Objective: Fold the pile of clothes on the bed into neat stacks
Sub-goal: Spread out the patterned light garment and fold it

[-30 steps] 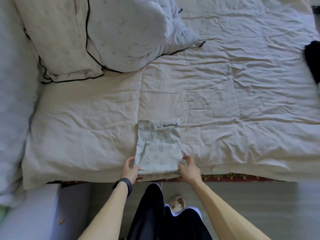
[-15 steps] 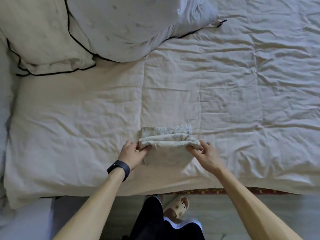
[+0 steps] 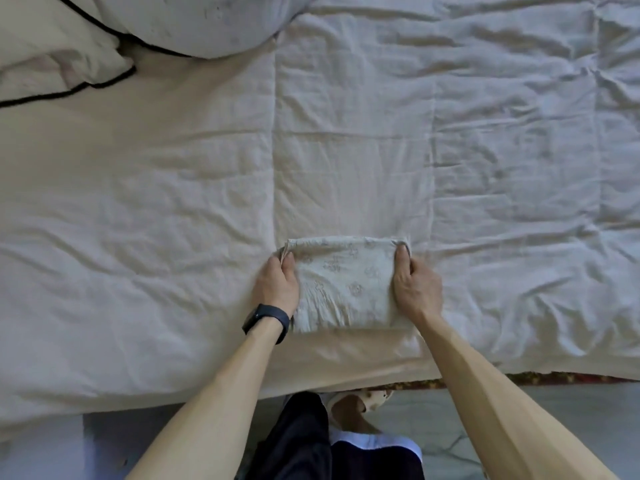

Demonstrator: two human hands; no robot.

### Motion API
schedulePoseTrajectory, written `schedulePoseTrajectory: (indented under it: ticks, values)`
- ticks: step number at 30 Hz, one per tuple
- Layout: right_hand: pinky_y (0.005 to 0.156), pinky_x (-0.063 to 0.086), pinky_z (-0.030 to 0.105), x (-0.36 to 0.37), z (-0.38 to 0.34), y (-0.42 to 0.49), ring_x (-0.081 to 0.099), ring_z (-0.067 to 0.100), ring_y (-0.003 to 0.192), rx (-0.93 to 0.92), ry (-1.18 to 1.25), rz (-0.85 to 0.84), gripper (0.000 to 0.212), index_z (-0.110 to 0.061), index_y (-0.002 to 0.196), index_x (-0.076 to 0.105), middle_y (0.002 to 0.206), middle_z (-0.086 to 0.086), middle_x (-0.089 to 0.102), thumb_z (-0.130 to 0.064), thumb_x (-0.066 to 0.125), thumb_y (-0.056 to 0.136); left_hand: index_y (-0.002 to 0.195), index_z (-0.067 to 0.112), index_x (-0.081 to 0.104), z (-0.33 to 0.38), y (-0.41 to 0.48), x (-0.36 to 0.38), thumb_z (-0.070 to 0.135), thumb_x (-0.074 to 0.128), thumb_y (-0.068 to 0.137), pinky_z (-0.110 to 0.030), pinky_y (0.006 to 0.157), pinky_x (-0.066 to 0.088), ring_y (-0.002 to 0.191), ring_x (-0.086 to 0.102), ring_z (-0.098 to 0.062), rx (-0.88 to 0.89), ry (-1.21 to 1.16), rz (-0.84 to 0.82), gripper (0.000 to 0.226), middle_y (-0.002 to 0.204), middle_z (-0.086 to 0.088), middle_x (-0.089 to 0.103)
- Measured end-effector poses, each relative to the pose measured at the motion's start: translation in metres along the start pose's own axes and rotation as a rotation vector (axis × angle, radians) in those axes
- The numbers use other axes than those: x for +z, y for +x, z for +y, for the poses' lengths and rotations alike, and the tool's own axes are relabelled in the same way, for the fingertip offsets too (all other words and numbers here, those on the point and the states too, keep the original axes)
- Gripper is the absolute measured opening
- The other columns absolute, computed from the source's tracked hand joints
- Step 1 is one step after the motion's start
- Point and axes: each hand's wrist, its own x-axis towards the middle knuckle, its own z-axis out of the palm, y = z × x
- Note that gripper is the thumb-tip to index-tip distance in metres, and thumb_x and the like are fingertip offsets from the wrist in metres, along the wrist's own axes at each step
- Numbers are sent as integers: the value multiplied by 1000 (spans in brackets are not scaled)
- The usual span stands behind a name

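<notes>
covering the bed: a pale, wrinkled quilt (image 3: 173, 202) fills most of the view. the head camera is closer to it than a second ago.
pillows (image 3: 194, 22): two at the top left, with dark edging. they have slid almost out of view.
printed garment (image 3: 343, 289): on the quilt by the near edge of the bed, between the two hands. a second ago it lay long and flat. since then its near half has been lifted and laid over the far half. now it is short and thick, with the ends meeting at the far side. this fold looks done, and i think it only needs a pat flat and a place on a stack. no pile or stack shows here.
left hand (image 3: 277, 289): pinches the far left corner, fingers (image 3: 289, 263) bent round the edge.
right hand (image 3: 417, 289): pinches the far right corner the same way, thumb on top.
watch band (image 3: 266, 322): dark, on the left wrist.
</notes>
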Motion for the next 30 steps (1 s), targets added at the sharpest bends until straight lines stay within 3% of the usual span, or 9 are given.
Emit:
schedulePoseTrajectory:
  ticks: [5,8,10,12,15,17,19,24,30]
  values:
    - [54,36,34,-14,-4,15,52,18,61,-9,-26,-19,75,-9,63,46,61,4,54,-70,24,101,113,20,57,-2,-1,-3,57,34,101,-31,63,37,74,55,-25,19,18,-6,46,87,0,60]
    - [55,31,35,-21,-5,10,52,18,64,-17,-83,-8,68,-16,65,47,67,2,56,-70,24,101,122,14,50,5,-27,-10,46,49,99,-38,70,44,97,59,-35,217,149,224,39,111,-10,58]
    - [66,37,35,-20,-11,6,58,24,79,-74,-92,96,50,-19,82,54,90,3,62,-61,34,103,132,13,52,16,-42,-8,43,57,92,-49,91,42,118,51,-35,519,321,333,50,133,-14,51]
    - [85,41,37,-15,-19,0,57,31,108,-215,-71,268,31,-17,112,60,123,9,58,-45,48,103,137,18,56,29,-46,-1,44,57,91,-56,109,32,135,43,-32,770,430,262,53,145,-11,49]
    - [100,37,41,-3,-25,-14,50,30,127,-501,-93,442,34,-16,130,61,142,8,54,-26,58,98,140,23,56,41,-48,14,43,47,96,-56,117,20,144,37,-26,916,526,178,50,150,-5,50]
    - [106,36,42,6,-19,-26,46,26,138,-614,-102,470,39,-17,135,61,149,4,52,-26,52,98,149,23,46,37,-47,23,43,39,99,-54,120,13,148,30,-25,922,602,151,54,156,-3,42]
    - [117,29,48,13,-8,-32,33,23,150,-662,-180,346,49,-17,147,53,159,4,43,-33,41,103,155,27,33,22,-39,28,48,32,101,-52,122,5,151,22,-25,900,664,123,58,162,-1,30]
    - [127,-5,47,25,25,1,-12,8,156,-495,-358,34,66,-30,163,3,171,-7,-6,-58,12,105,159,32,12,-10,-7,38,58,23,101,-41,121,-16,154,1,-23,888,690,51,64,167,2,6]
    - [125,-11,40,36,35,15,-13,6,155,-453,-403,70,63,-33,162,-1,170,-10,-8,-55,-1,104,159,35,-4,-39,4,34,62,9,101,-50,120,-11,153,-15,-14,719,702,54,65,167,8,-14]
